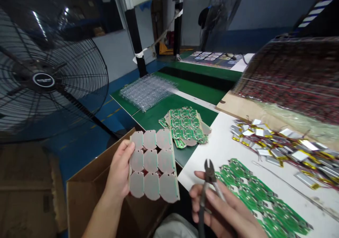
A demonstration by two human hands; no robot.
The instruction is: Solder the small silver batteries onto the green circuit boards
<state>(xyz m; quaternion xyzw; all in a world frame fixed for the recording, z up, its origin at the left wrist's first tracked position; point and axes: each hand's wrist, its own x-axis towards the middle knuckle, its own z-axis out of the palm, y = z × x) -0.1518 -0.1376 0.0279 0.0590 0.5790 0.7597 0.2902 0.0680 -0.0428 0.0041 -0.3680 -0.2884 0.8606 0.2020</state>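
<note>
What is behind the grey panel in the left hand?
Behind the grey panel in the left hand, the open cardboard box shows, with stacked green panels beyond its upper right. The part of the box's inside directly behind it is covered.

A grey three-by-three panel (pixel 150 159) of joined, round-cornered boards faces the camera between six and seven o'clock; dark-headed cutters (pixel 210 176) sit at five o'clock, tips slightly parted, pointing toward twelve.
</note>
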